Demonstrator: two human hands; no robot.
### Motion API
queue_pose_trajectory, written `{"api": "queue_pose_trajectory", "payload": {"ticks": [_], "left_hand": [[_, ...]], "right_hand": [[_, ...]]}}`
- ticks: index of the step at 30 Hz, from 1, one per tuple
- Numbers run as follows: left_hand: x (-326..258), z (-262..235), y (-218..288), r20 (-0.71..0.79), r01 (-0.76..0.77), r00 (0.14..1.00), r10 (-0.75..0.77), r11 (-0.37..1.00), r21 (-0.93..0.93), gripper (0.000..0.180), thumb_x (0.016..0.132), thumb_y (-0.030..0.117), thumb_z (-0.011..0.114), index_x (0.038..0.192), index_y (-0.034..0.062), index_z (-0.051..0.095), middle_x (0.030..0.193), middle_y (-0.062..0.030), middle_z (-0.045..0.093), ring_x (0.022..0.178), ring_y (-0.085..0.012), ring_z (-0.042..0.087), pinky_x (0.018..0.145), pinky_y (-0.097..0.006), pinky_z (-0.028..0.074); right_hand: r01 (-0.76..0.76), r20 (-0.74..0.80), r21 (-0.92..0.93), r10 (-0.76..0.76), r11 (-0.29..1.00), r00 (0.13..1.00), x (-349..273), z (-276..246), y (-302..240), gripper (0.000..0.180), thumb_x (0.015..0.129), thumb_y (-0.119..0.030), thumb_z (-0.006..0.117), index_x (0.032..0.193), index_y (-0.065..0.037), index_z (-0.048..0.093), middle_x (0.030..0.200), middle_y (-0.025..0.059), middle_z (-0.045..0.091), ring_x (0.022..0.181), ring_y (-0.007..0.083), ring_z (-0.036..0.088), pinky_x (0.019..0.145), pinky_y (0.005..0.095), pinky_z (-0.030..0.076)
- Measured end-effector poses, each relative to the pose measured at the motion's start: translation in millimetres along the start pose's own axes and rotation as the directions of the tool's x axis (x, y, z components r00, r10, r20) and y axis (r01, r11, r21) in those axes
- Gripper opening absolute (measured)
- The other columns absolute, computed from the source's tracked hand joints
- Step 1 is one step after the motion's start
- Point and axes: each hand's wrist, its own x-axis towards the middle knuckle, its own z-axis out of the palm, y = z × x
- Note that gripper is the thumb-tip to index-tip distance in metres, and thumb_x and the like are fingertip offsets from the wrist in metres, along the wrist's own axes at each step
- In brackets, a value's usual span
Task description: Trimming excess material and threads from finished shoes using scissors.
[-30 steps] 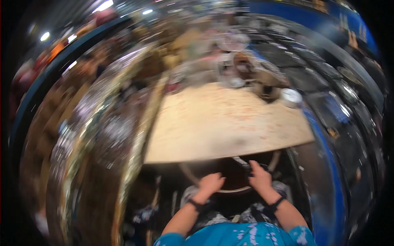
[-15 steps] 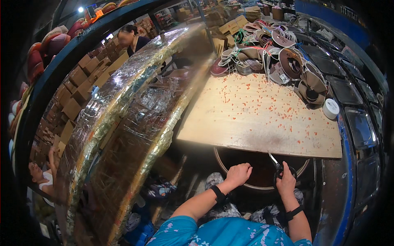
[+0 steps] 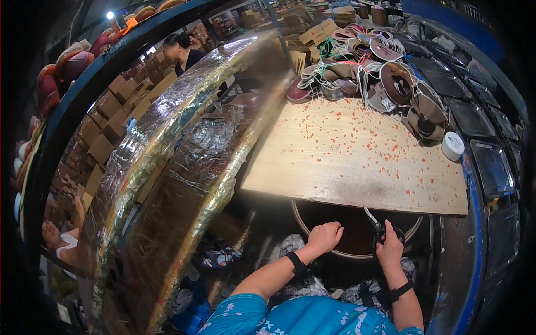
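My right hand [image 3: 389, 250] grips a pair of scissors [image 3: 375, 222], blades pointing up toward the front edge of a wooden board [image 3: 357, 162] strewn with small orange scraps. My left hand [image 3: 324, 237] is closed in a loose fist over a round brown basin [image 3: 312, 226] that sits under the board's edge; whether it holds anything cannot be seen. Both forearms wear dark wristbands and come up from a blue patterned garment at the bottom.
A heap of brown shoe uppers with white cords [image 3: 379, 78] lies at the board's far end. A white round tub [image 3: 453, 146] sits at the right. A long foil-wrapped machine [image 3: 167, 167] runs along the left. Cardboard boxes [image 3: 111, 123] and other people stand beyond.
The view has swung from a blurred look to a steady one. My hands stay over the basin, the right one still on the scissors.
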Motion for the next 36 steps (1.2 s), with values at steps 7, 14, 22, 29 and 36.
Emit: {"api": "queue_pose_trajectory", "payload": {"ticks": [7,14,22,29,36], "left_hand": [[1.1,2.0,-1.1,-0.003,-0.005,1.000,0.005,1.000,0.012,0.025,0.087,0.028,0.052,0.088,0.0069,0.064,0.080,-0.0161,0.065,0.073,-0.0359,0.063,0.066,-0.046,0.050],[2.8,0.3,-1.3,0.014,-0.001,1.000,0.001,1.000,0.010,0.026,0.087,0.029,0.052,0.088,0.0066,0.064,0.081,-0.0159,0.066,0.074,-0.0356,0.063,0.066,-0.046,0.050],[-1.2,-0.9,-2.5,0.014,-0.011,1.000,0.011,1.000,0.017,0.026,0.087,0.029,0.050,0.086,0.0059,0.064,0.080,-0.0159,0.065,0.073,-0.0349,0.063,0.066,-0.045,0.050],[-1.2,-0.6,-2.6,-0.002,-0.037,0.999,0.037,0.999,0.010,0.026,0.087,0.028,0.051,0.084,0.0055,0.063,0.078,-0.0162,0.065,0.071,-0.0349,0.063,0.065,-0.045,0.050],[-1.9,-1.3,-1.9,0.003,-0.029,1.000,0.029,0.999,-0.014,0.025,0.087,0.028,0.051,0.086,0.0056,0.063,0.078,-0.0166,0.065,0.073,-0.0357,0.063,0.066,-0.045,0.050]], "right_hand": [[0.017,-0.021,0.014,-0.017,1.000,1.000,0.8,-1.6,-1.2,0.080,0.061,0.000,0.070,0.133,-0.013,0.038,0.082,0.0090,0.056,0.073,0.0290,0.061,0.064,0.0402,0.050],[-0.001,-0.014,0.041,0.002,0.999,1.000,2.7,-1.9,-2.1,0.078,0.062,0.000,0.069,0.132,-0.014,0.039,0.083,0.0090,0.057,0.074,0.0292,0.061,0.064,0.0408,0.050],[-0.002,-0.006,0.016,0.002,1.000,1.000,-0.1,-2.1,-4.3,0.075,0.063,-0.002,0.069,0.132,-0.013,0.039,0.083,0.0092,0.058,0.075,0.0292,0.061,0.066,0.0407,0.050],[0.021,-0.028,0.003,-0.021,1.000,0.999,0.9,-1.7,-3.0,0.074,0.063,0.000,0.067,0.131,-0.012,0.040,0.082,0.0092,0.058,0.074,0.0283,0.061,0.066,0.0401,0.050],[-0.002,-0.009,0.004,0.002,1.000,1.000,0.0,-4.3,-5.8,0.076,0.062,0.001,0.068,0.132,-0.013,0.040,0.082,0.0095,0.057,0.074,0.0291,0.061,0.066,0.0398,0.051]]}}
